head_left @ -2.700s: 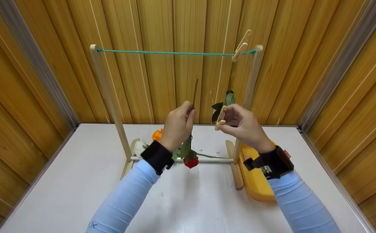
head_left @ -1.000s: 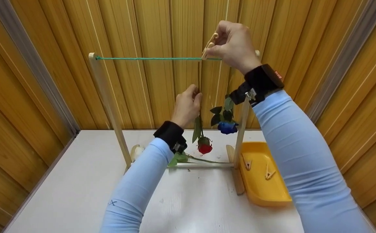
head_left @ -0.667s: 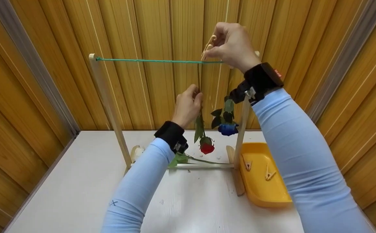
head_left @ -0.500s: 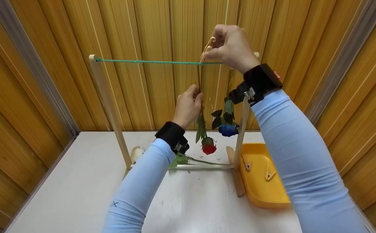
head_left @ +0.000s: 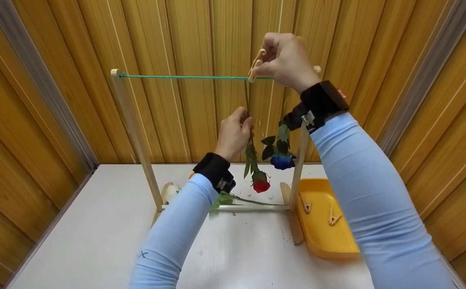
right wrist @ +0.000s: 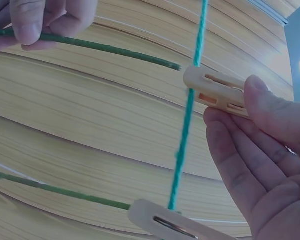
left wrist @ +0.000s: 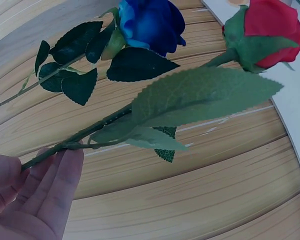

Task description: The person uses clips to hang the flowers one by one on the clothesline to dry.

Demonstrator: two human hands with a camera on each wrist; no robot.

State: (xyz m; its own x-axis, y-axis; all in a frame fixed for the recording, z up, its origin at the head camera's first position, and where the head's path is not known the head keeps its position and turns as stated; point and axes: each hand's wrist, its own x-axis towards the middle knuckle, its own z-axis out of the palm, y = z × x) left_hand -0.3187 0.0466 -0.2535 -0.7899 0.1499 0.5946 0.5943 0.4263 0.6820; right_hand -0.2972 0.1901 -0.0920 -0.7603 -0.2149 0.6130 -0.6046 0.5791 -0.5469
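Observation:
My left hand (head_left: 235,130) pinches the stem of a red rose (head_left: 261,184), which hangs head down with its stem end near the cord. My right hand (head_left: 289,60) pinches a wooden clothespin (right wrist: 217,90) that sits across the green cord (head_left: 184,76). In the right wrist view, the rose's stem end (right wrist: 175,65) lies right beside the clothespin's tip; I cannot tell whether they touch. A blue rose (head_left: 283,161) hangs head down to the right. A second clothespin (right wrist: 165,220) grips its stem at the cord; my right hand hides this from the head view.
Wooden posts (head_left: 134,132) carry the cord. A yellow tray (head_left: 329,249) at the right holds two clothespins (head_left: 333,216). Behind my left arm, a green stem (head_left: 257,200) and a white flower (head_left: 171,192) lie by the stand's lower bar (head_left: 253,207).
My right hand has carried the clothespin up from beside the blue rose to the cord. My left hand has raised the red rose slightly and moved it right, its stem upright below the cord.

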